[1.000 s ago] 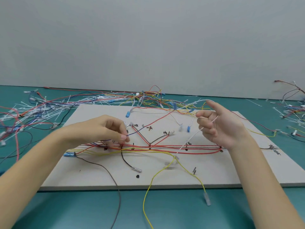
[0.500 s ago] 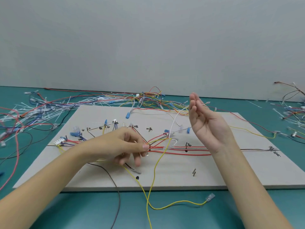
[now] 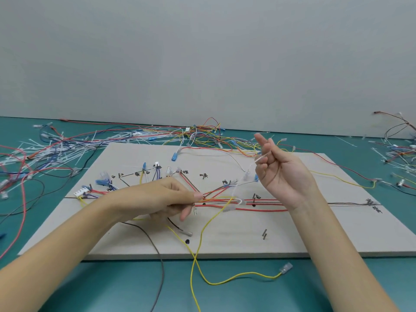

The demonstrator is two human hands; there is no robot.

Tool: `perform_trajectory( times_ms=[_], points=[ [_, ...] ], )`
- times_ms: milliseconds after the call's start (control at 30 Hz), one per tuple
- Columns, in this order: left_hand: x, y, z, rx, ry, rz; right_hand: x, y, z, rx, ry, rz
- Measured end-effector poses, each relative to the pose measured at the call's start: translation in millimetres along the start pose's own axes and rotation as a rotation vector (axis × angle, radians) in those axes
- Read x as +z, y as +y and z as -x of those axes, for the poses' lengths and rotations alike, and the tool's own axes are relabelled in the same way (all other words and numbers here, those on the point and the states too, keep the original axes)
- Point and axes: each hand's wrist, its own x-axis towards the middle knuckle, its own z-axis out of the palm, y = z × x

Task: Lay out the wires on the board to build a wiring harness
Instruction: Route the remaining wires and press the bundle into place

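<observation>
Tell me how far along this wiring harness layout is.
Done: a bundle of red wires already lies along the trunk line on the flat grey board, with blue connectors placed at the marked branches. In hand: the left hand pinches the bundle, the right hand holds a thin white wire. Left: the loose yellow wire hanging off the front edge.
</observation>
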Motion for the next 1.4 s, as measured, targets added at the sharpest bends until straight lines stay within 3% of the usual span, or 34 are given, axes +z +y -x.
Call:
perform_trajectory(
  times_ms=[133, 400, 667, 900, 1200, 1333, 1400],
  points=[
    [0.9, -0.3, 0.7, -0.007, -0.045, -0.054, -3.3, -3.9, 1.3, 0.044, 0.045, 0.044],
    [-2.1, -0.7, 2.2, -0.013, -0.060, -0.110, 4.6, -3.2, 9.1, 0.238, -0.067, 0.081],
    [-4.0, 2.6, 5.5, -0.004, -0.059, -0.073, 5.1, 2.6, 5.8, 0.178, -0.081, 0.113],
    [-3.1, 2.4, 3.4, 0.043, -0.016, 0.008, 6.2, 22.7, 0.1, 0.166, -0.043, 0.529],
    [3.1, -1.0, -3.0, 0.022, 0.025, 0.067, 20.1, 30.7, 5.8, 0.256, -0.152, 0.181],
    [3.5, 2.9, 3.1, -0.023, -0.076, -0.014, 21.4, 25.1, 6.7, 0.223, -0.129, -0.015],
    [0.3, 4.2, 6.3, -0.044, -0.139, -0.056, 15.6, 13.9, 8.3, 0.229, -0.149, 0.004]
  ],
)
